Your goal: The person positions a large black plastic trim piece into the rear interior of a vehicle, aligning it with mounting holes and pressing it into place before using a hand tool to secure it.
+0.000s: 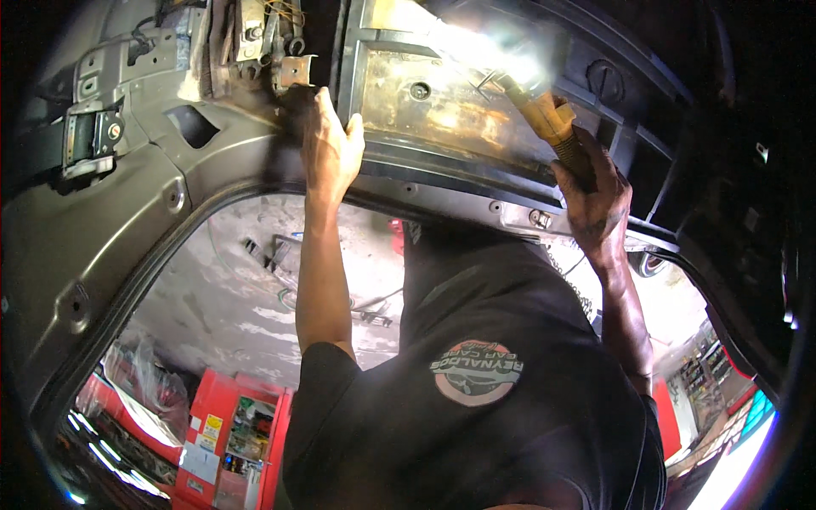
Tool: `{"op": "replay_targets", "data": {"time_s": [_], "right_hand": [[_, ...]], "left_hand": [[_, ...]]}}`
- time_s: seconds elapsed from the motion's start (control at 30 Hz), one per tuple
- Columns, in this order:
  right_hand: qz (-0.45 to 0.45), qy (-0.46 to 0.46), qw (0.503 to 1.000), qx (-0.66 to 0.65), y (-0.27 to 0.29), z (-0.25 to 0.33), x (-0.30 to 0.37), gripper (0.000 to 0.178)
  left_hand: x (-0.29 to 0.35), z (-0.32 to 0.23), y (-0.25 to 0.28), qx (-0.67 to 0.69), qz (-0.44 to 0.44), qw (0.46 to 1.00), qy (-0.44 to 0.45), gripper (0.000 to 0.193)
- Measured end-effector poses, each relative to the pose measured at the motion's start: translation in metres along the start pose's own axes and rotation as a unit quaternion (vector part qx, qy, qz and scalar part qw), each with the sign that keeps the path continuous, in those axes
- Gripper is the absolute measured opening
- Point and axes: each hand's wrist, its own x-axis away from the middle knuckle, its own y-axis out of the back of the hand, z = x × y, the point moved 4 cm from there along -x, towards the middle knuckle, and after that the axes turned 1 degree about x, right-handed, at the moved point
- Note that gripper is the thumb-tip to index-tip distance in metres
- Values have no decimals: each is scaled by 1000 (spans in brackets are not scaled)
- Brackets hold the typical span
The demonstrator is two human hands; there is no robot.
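Observation:
My right hand (597, 197) is wrapped round a yellow flashlight (544, 115) whose lit head points up and to the left. Its glare whitens part of the stained metal floor panel (395, 106) inside a vehicle's rear compartment. On the left, my left hand (333, 157) reaches to the panel's edge with thumb and forefinger apart. Its other fingers fall partly in shadow or out of sight. Just beyond those fingertips is a small rusty metal bracket (295, 71), close to some thin wires (285, 12).
Bare grey body metal (102, 221) curves along the left, with a dark rubber seal (161, 263) round the opening. A latch (540, 218) sits on the sill. Behind me are a red tool cabinet (204, 416) and loose parts (276, 252) on the concrete floor (229, 280).

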Motion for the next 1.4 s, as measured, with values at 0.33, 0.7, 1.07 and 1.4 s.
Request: {"op": "replay_targets", "data": {"time_s": [0.33,0.7,1.07,1.4], "right_hand": [[-39,-78,996,27,13,-2,-10,49],[-51,-94,994,27,15,18,-30,48],[-69,-107,992,20,13,22,-41,49],[-67,-91,994,-6,13,20,-56,44]], "left_hand": [[-1,10,4,55,40,998,15,72],[-9,12,9,45,126,988,72,87],[-9,14,12,81,116,988,67,81],[-8,16,10,59,161,981,94,90]]}}
